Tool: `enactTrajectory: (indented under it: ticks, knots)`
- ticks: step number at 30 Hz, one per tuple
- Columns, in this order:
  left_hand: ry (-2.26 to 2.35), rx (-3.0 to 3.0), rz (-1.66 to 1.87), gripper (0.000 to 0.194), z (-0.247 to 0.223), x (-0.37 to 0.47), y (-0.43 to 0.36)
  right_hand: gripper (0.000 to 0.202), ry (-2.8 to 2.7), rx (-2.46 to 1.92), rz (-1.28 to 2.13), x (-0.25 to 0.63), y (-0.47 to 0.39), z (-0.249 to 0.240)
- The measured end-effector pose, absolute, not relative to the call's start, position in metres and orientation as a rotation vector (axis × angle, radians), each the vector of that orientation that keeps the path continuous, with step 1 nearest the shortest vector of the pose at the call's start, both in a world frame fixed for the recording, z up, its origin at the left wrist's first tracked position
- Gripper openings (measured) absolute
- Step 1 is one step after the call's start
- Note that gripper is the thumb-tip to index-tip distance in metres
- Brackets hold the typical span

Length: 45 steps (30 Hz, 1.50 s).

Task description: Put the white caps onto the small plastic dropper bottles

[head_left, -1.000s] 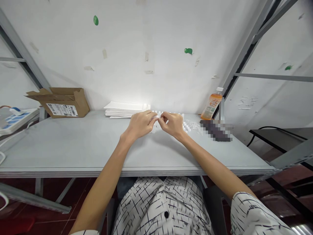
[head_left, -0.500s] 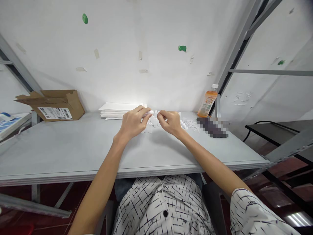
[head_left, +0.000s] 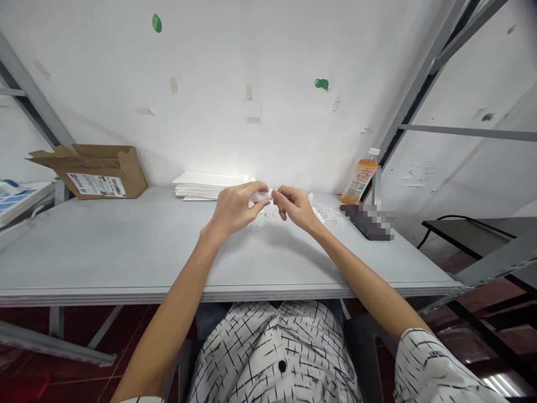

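My left hand (head_left: 235,208) is closed around a small white tube-like piece (head_left: 260,196), thumb below and fingers above, with its end pointing right. My right hand (head_left: 297,208) meets that end with thumb and forefinger pinched together; whatever lies between them is too small to make out. Both hands are raised over the back middle of the table. Beneath and behind them lie white pieces (head_left: 257,219), partly hidden by the hands. To the right of my right hand is a loose heap of small white parts (head_left: 330,216).
A stack of white sheets or flat boxes (head_left: 201,184) lies against the wall. An opened cardboard box (head_left: 98,178) stands at the left. On the right are an orange drink bottle (head_left: 359,179) and a dark flat object (head_left: 369,224), partly pixelated. Metal posts frame the grey table (head_left: 126,252).
My hands have come closer together, and the right fingertips now meet the end of the white piece. More of that piece shows in my left hand. The camera view has shifted slightly.
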<state>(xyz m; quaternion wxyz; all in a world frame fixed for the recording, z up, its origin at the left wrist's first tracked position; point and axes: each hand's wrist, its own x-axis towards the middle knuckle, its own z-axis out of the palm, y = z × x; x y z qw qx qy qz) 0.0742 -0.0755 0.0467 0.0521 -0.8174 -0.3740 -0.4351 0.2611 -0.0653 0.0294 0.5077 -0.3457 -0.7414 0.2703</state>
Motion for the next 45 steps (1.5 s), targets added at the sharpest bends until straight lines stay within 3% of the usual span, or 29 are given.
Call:
enactTrajectory:
  ticks: [7,45]
  knots:
    - [-1.03,-2.515,-1.423,0.017,0.0456,0.0768,-0.076,0.051,-1.667,-0.73,1.018,0.2579,-0.0668,0.0309]
    - [-1.263,-2.616,-1.297,0.04,0.0515,0.078,-0.0845,0.053,-1.687,-0.685,0.953,0.2605,-0.0659,0.0336]
